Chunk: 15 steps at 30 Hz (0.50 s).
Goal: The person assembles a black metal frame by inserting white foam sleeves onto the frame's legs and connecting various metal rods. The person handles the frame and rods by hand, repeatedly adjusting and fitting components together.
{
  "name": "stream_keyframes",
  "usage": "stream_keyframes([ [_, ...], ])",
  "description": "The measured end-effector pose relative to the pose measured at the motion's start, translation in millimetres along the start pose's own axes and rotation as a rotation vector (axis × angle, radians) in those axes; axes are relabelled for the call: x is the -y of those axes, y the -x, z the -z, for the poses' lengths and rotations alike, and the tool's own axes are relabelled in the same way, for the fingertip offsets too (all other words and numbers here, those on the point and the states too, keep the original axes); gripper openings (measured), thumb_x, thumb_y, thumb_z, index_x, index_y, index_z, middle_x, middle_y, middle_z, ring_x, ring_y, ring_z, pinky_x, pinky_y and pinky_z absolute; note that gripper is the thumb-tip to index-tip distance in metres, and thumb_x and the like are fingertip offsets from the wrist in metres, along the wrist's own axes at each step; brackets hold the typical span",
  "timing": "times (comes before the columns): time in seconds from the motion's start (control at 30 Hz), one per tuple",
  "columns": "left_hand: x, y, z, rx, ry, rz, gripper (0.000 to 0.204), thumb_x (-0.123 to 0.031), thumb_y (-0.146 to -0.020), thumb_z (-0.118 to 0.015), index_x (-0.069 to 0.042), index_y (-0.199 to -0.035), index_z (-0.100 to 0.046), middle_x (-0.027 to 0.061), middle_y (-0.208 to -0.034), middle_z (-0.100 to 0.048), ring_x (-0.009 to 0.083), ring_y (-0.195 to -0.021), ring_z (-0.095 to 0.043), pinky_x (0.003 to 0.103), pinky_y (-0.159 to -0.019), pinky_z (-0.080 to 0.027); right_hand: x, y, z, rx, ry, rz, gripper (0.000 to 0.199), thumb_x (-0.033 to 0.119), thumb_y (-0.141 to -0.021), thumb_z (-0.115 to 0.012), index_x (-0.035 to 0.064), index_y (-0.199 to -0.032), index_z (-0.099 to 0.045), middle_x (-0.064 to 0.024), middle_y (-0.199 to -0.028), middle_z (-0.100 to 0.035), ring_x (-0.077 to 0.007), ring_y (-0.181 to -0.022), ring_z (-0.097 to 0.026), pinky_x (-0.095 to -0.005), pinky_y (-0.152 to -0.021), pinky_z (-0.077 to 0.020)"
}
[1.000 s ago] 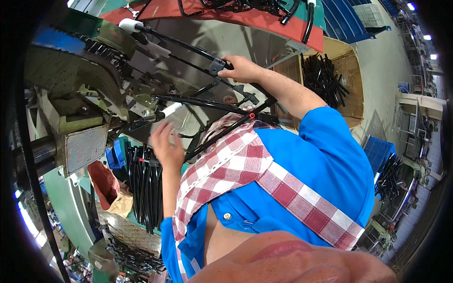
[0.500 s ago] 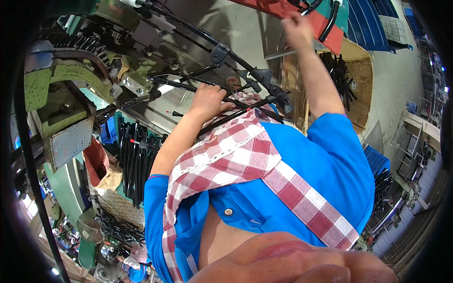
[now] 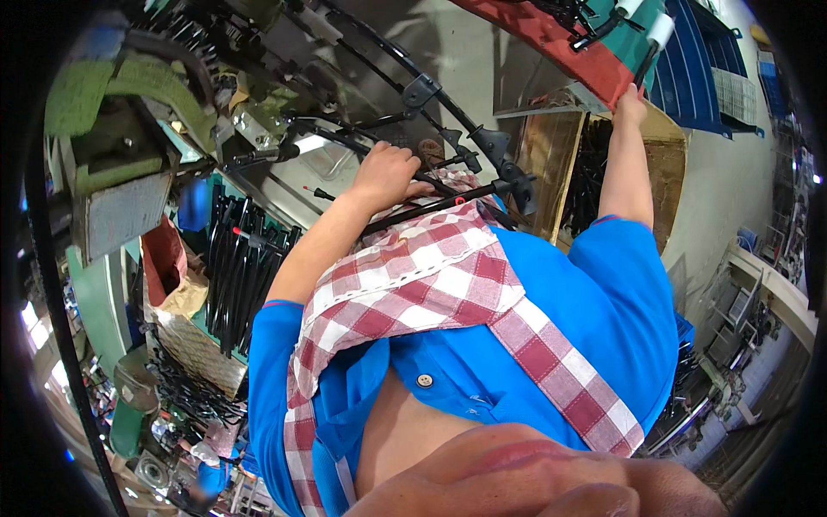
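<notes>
My left hand is closed around a black tube of a tubular metal frame, which lies across the front of my checked apron. Black brackets are fixed along this frame. My right arm is stretched out to the far right. There my right hand is closed on the lower end of a thin black rod with a white sleeve at its top. The rod lies at the corner of a red-edged green surface. My right fingertips are partly hidden.
Below the red edge stands a wooden box holding black parts. Blue crates are behind it. To the left are a green machine and a bundle of black tubes. A red-lined bag hangs beside them.
My right hand has moved right, from above the red edge to the rod with the white sleeve, and has closed on it. My left hand stays on the frame. The view has shifted slightly.
</notes>
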<state>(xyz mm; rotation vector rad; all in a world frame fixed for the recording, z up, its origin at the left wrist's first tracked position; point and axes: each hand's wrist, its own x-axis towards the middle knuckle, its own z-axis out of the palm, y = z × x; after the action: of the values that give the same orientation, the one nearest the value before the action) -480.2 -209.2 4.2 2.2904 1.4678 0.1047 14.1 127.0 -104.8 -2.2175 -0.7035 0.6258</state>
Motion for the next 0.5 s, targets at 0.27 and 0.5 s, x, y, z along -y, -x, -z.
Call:
stream_keyframes([
  [0.27,12.5,5.7,-14.2,0.075,0.002,0.023,0.045,-0.049,-0.083,-0.066,-0.007,-0.096,-0.068,0.0103,-0.091,-0.066,0.0291,-0.095,-0.064,0.041,-0.089,-0.044,-10.2,206.9,44.2,0.334,-0.527,0.434,0.037,0.035,-0.1,-0.057,0.0013,-0.085,-0.056,-0.0053,-0.071,-0.058,-0.0133,-0.063,-0.055,-0.0281,-0.058,-0.0464],
  [0.5,0.3,7.7,0.1,-0.029,0.339,0.266,0.077,-0.06,-0.089,-0.057,-0.001,-0.136,-0.04,0.0233,-0.107,-0.064,0.0423,-0.093,-0.062,0.047,-0.09,-0.045,-22.6,312.2,32.9,0.626,-0.372,0.917,0.043,0.045,-0.098,-0.058,0.0026,-0.09,-0.055,-0.0021,-0.072,-0.055,-0.0109,-0.067,-0.05,-0.0279,-0.063,-0.0418],
])
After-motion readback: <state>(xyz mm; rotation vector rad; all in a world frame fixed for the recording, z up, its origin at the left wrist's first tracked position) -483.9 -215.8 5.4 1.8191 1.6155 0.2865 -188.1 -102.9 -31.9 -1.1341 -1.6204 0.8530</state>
